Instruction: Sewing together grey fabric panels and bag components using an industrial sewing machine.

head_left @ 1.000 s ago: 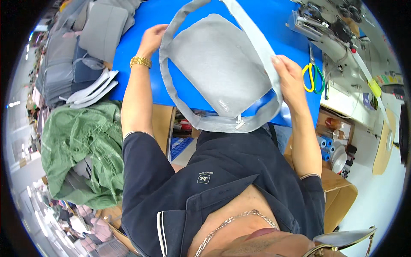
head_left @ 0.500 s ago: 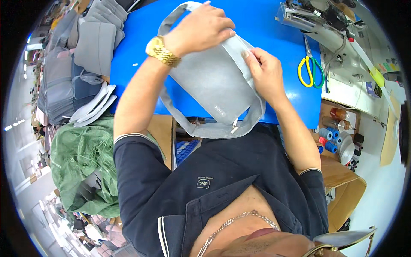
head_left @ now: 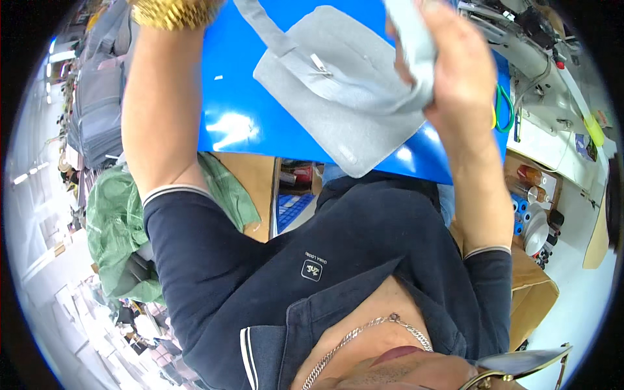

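Note:
A grey fabric pouch (head_left: pixel 344 136) lies on the blue table surface (head_left: pixel 231 97), with a zipper pull (head_left: pixel 322 68) showing on its upper part. My right hand (head_left: pixel 455 71), blurred at the right of the pouch, is wrapped round the pale grey strap (head_left: pixel 413 45) and holds it raised. Another stretch of strap runs up from the pouch's left to the top edge. My left hand is cut off by that edge; only the wrist with a gold watch (head_left: pixel 175 13) and the forearm show, left of the pouch.
Stacked grey fabric pieces (head_left: pixel 97 114) stand at the left above a green sack (head_left: pixel 120 234). Scissors (head_left: pixel 504 107), partly hidden by my right arm, lie near the sewing machine (head_left: pixel 536 71) at the right. Thread spools (head_left: pixel 520 208) and an open cardboard box (head_left: pixel 533 286) sit below.
My left hand has moved from the strap up and left out of the picture. My right hand has raised the strap higher and rightward, and the pouch has shifted, exposing its zipper pull.

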Available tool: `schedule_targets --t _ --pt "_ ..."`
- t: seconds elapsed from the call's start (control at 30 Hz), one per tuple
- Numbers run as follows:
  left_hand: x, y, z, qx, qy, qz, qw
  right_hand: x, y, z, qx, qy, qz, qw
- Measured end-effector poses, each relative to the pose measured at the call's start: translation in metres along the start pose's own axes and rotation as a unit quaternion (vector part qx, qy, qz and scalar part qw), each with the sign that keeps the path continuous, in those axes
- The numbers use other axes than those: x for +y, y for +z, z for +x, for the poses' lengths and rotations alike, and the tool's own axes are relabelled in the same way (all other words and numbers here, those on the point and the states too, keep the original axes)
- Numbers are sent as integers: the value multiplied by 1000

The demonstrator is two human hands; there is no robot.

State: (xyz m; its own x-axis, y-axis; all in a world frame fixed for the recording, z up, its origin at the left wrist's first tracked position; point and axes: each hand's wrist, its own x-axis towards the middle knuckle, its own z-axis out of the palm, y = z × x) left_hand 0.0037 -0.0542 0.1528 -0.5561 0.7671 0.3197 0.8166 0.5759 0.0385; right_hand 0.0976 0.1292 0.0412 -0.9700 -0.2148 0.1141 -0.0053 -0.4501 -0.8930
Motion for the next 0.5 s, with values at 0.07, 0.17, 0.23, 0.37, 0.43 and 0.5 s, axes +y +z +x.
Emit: schedule_targets --t 0.07,0.17,0.23,0.37,0.43,0.5 --pt "-2 35 -20 -57 72 -20 996 44 -28 -17 -2 -36 -144 989" --pt "-4 97 -47 -172 58 -8 983 72 -34 -54 18 42 -348 936" --pt "1 118 -59 -154 66 -72 983 89 -42 -67 3 64 -335 940" --pt "10 123 -65 -247 -42 -193 949 84 -57 -57 -16 147 -222 964" --pt "7 129 -66 -231 -38 -208 950 81 -61 -42 -41 152 -226 961" --pt "6 132 -67 -217 -33 -221 950 90 -63 -33 -39 146 -239 959"
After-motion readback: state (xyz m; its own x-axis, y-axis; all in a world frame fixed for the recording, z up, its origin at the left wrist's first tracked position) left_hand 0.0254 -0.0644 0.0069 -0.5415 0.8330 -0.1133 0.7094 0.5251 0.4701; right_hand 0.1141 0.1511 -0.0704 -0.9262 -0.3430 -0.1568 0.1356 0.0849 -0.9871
